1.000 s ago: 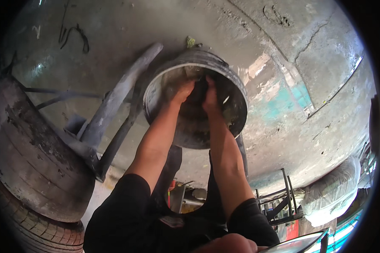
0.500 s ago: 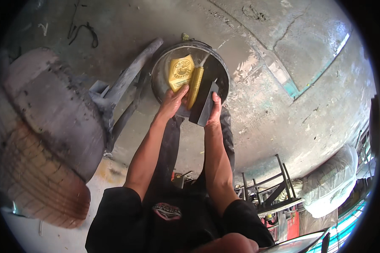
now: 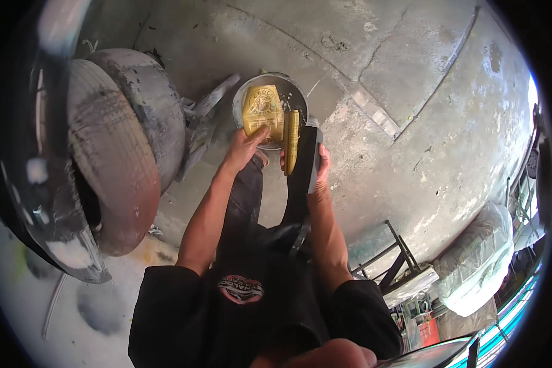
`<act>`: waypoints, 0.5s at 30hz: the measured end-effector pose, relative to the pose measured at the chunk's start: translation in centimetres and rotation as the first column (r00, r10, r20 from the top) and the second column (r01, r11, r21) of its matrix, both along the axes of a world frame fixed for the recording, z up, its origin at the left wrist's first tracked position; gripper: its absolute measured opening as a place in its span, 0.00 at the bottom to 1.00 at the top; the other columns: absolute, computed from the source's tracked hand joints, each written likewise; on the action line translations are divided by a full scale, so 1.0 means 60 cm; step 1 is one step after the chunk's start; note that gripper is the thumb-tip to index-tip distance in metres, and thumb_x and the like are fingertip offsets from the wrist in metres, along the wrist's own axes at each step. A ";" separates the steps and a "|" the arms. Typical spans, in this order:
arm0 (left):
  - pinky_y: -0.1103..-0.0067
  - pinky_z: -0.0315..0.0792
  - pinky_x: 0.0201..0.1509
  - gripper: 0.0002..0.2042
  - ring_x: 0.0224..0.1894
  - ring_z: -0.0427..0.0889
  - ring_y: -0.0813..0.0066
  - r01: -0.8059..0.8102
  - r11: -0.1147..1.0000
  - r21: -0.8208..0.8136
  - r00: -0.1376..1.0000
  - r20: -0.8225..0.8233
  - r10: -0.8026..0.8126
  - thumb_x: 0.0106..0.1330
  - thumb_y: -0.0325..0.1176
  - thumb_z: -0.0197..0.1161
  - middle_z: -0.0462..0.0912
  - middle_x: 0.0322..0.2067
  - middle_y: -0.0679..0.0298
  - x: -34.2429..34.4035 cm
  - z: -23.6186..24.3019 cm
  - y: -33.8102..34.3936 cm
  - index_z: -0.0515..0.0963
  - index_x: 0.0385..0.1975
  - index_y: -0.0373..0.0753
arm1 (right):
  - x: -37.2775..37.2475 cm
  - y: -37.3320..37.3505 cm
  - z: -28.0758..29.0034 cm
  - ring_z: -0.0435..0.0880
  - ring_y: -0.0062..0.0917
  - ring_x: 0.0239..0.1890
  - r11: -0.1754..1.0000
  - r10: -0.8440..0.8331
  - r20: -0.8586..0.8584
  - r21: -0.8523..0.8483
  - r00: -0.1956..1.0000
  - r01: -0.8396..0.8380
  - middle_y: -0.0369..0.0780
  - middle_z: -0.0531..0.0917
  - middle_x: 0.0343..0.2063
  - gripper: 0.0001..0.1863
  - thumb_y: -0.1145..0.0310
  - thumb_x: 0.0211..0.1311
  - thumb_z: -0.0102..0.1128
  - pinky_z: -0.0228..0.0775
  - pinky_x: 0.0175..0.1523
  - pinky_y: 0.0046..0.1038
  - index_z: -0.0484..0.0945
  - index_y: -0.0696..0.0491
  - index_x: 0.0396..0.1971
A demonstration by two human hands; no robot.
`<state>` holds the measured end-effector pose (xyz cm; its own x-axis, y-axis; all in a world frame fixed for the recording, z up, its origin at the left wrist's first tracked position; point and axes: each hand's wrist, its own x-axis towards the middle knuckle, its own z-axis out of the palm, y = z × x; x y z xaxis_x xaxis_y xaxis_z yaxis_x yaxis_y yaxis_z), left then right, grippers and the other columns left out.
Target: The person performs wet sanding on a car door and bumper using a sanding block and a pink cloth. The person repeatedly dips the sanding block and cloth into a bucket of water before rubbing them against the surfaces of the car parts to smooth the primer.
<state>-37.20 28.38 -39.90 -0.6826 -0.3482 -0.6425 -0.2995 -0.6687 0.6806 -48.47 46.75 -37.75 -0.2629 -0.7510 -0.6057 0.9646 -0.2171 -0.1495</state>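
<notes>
In my left hand (image 3: 246, 149) is a yellow printed sheet of sandpaper (image 3: 262, 107), pinched by its lower edge and held over a round bucket (image 3: 302, 92). My right hand (image 3: 322, 165) closes around a long dark grey sanding block (image 3: 316, 161). Along the block's left side stands a narrow yellow strip (image 3: 292, 138), curled or folded, with right-hand fingertips behind it. I cannot tell whether this strip and the sheet are one piece. Whitish specks show inside the bucket, below both hands.
A worn tyre (image 3: 113, 153) and a dusty rounded part stand at the left, beside a glossy dark curved panel (image 3: 37, 184). Behind the bucket the concrete floor (image 3: 374, 61) is cracked. At the right are a metal frame stand (image 3: 392, 257) and a plastic-wrapped bundle (image 3: 478, 257).
The view has shifted, bringing the glossy panel in at the left. Both hands have drawn slightly apart, and the yellow strip now stands more upright, with the sheet opened flatter.
</notes>
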 end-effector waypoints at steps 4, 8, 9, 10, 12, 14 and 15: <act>0.75 0.74 0.60 0.29 0.56 0.79 0.72 0.128 0.975 -0.182 0.966 0.243 -0.082 0.72 0.44 0.69 0.81 0.56 0.57 -0.032 0.116 0.021 0.71 0.66 0.32 | -0.013 0.019 0.098 0.87 0.47 0.38 1.000 -0.023 0.018 -0.014 1.000 0.024 0.59 0.84 0.43 0.46 0.32 0.61 0.54 0.81 0.44 0.44 0.73 0.62 0.60; 0.72 0.78 0.55 0.24 0.47 0.83 0.71 -0.059 0.912 -0.406 0.998 -0.034 0.049 0.75 0.41 0.67 0.82 0.45 0.62 -0.043 0.216 0.035 0.74 0.62 0.31 | -0.044 0.013 0.209 0.88 0.43 0.39 0.991 0.091 -0.068 -0.093 0.993 -0.097 0.54 0.85 0.44 0.45 0.32 0.60 0.55 0.84 0.44 0.39 0.75 0.60 0.59; 0.74 0.77 0.54 0.21 0.49 0.81 0.75 0.062 0.975 -0.211 0.994 -0.080 -0.080 0.76 0.39 0.65 0.82 0.46 0.64 -0.045 0.256 0.037 0.75 0.61 0.32 | -0.054 0.011 0.239 0.89 0.43 0.40 0.985 0.129 -0.031 -0.108 0.991 -0.132 0.54 0.85 0.45 0.43 0.34 0.60 0.59 0.84 0.45 0.39 0.75 0.60 0.59; 0.75 0.76 0.54 0.19 0.51 0.79 0.79 0.198 0.980 -0.016 0.969 -0.146 -0.198 0.77 0.38 0.63 0.82 0.47 0.65 -0.051 0.294 0.037 0.75 0.60 0.33 | -0.064 0.008 0.270 0.89 0.43 0.40 0.983 0.128 -0.046 -0.128 0.991 -0.133 0.54 0.85 0.45 0.43 0.34 0.60 0.59 0.84 0.45 0.39 0.75 0.60 0.59; 0.80 0.75 0.52 0.15 0.48 0.78 0.83 0.159 0.986 -0.043 0.972 -0.170 -0.164 0.77 0.37 0.63 0.82 0.44 0.68 -0.077 0.374 0.045 0.77 0.56 0.35 | -0.085 0.006 0.289 0.89 0.42 0.42 0.992 0.124 -0.069 -0.010 0.990 -0.125 0.53 0.86 0.45 0.37 0.46 0.62 0.65 0.85 0.48 0.43 0.75 0.62 0.60; 0.84 0.74 0.49 0.13 0.44 0.80 0.84 -0.121 0.932 -0.343 0.974 -0.221 0.045 0.77 0.36 0.63 0.83 0.41 0.68 -0.091 0.445 0.058 0.78 0.53 0.36 | -0.104 0.000 0.307 0.89 0.40 0.42 0.993 0.108 -0.064 -0.031 0.992 -0.110 0.51 0.87 0.44 0.33 0.53 0.63 0.68 0.85 0.49 0.43 0.75 0.62 0.60; 0.85 0.75 0.46 0.12 0.42 0.80 0.85 -0.175 0.887 -0.427 0.963 -0.261 0.065 0.76 0.34 0.64 0.83 0.42 0.68 -0.100 0.457 0.051 0.78 0.53 0.35 | -0.123 -0.010 0.347 0.90 0.38 0.41 0.987 0.156 -0.202 -0.014 0.967 -0.163 0.49 0.87 0.44 0.30 0.55 0.65 0.68 0.85 0.48 0.40 0.75 0.61 0.59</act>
<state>-43.22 31.45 -12.45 -0.7275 -0.6465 -0.2298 -0.0328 -0.3017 0.9528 -55.83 46.13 -16.94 -0.2518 -0.8101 -0.5294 0.9383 -0.0703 -0.3387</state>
